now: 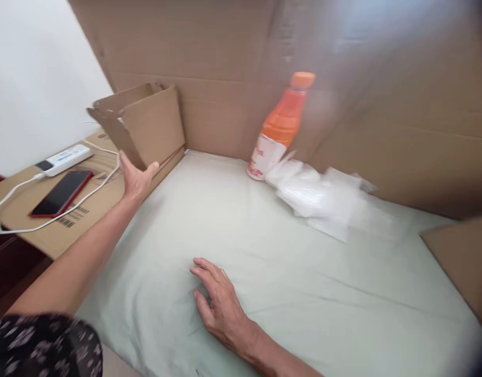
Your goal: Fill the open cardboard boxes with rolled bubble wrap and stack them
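Left hand grips the lower edge of the small cardboard box at the back-left corner, beside the big cardboard wall. Box looks light, stiff, crushable: hold at folds. Right hand lies open, flat on the pale sheet.

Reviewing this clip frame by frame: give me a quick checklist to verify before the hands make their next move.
1. Left hand on cardboard flap: ok, fingers touch its lower edge; firm grasp cannot tell.
2. Right hand free: ok, flat on pale cloth, holding nothing.
3. Orange bottle stable: cannot tell, appears tilted, image blurred.
4. Bottle cap on: ok.
5. White plastic bags clear of hands: ok.
6. Phone and cable clear of the flap: ok.
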`<move>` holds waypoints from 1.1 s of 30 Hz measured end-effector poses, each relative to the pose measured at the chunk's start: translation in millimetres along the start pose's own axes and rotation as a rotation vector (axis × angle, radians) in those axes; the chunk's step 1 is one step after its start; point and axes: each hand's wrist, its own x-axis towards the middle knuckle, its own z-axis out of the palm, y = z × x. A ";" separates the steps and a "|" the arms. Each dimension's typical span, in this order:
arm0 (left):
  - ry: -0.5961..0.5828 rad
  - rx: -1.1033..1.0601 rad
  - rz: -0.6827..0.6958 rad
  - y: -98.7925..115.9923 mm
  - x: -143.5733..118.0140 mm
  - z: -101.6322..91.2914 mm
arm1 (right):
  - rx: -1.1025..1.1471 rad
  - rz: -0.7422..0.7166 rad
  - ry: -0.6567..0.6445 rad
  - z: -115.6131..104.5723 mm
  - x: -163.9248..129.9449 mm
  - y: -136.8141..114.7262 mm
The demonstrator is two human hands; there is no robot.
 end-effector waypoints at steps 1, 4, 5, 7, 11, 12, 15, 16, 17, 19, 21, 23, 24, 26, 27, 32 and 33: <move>-0.042 -0.008 -0.004 4.6 -27.3 3.6 | 0.006 0.003 -0.010 0.7 2.3 -4.0; -0.359 -0.028 0.094 8.2 -113.8 7.1 | -0.058 -0.029 -0.075 2.5 7.8 -15.3; -0.496 -0.007 0.138 6.1 -137.1 6.5 | -0.119 -0.044 -0.106 3.0 8.1 -17.9; -0.604 0.011 0.283 0.6 -170.3 6.5 | -0.272 -0.095 -0.169 2.6 4.3 -21.1; -0.679 0.141 0.446 2.6 -206.2 11.3 | -0.472 -0.335 -0.251 -24.0 -23.7 -22.2; -0.676 0.186 0.484 6.9 -215.5 10.9 | -0.505 -0.350 -0.229 -42.0 -34.1 -21.0; -0.658 0.264 0.623 25.5 -253.5 4.7 | -0.696 -0.117 -0.031 -130.4 -69.8 -11.7; -0.669 0.274 0.675 33.0 -268.5 2.1 | -0.811 0.036 0.075 -168.9 -82.3 -6.4; -0.683 0.276 0.726 41.1 -283.4 0.0 | -0.856 0.128 0.160 -209.3 -94.5 -0.2; -0.727 0.264 0.816 57.9 -310.0 -2.5 | -0.923 0.280 0.336 -287.5 -117.1 13.7; -0.777 0.242 0.888 73.5 -328.7 -3.1 | -1.144 0.556 0.500 -350.2 -136.7 26.5; -0.812 0.213 0.937 85.2 -338.8 -3.1 | -1.217 0.832 0.543 -389.0 -152.5 35.2; -0.823 0.197 0.950 89.1 -341.1 -3.2 | -1.215 0.940 0.508 -399.5 -158.6 37.8; -0.829 0.162 0.950 92.8 -342.0 -3.7 | -1.186 1.020 0.382 -406.8 -166.9 40.2; -0.827 0.140 0.937 93.0 -341.1 -4.2 | -1.177 1.001 0.331 -405.6 -169.7 40.1; -0.790 0.001 0.724 89.1 -337.8 -10.9 | -1.146 0.754 0.276 -376.6 -199.1 17.2; -0.778 -0.019 0.670 89.5 -339.2 -13.5 | -1.095 0.648 0.277 -368.1 -211.5 6.0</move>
